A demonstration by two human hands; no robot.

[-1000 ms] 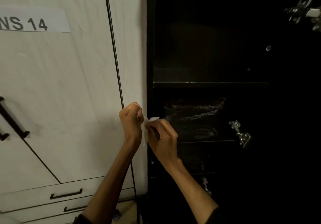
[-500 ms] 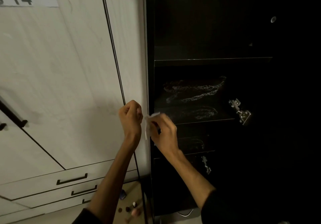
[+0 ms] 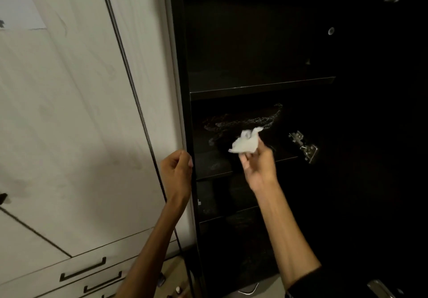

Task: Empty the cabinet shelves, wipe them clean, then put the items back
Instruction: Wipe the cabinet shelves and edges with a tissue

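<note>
While your left hand [image 3: 177,172] hangs curled and idle at the cabinet edge, your right hand [image 3: 258,167] pinches the tissue [image 3: 245,143] just before the smeared shelf [image 3: 213,167], nearer it.

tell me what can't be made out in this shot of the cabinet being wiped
Head view only:
- Back of the cabinet: lost in darkness, contents cannot be told.
- Left hand: curled; whether it holds anything is hidden by its own fingers.
- Paper label: cut off by the left edge, text unreadable.
- Small items on the floor: cut by the bottom edge, blurred.
- White tissue in the right hand: wet or dry unclear.
</note>
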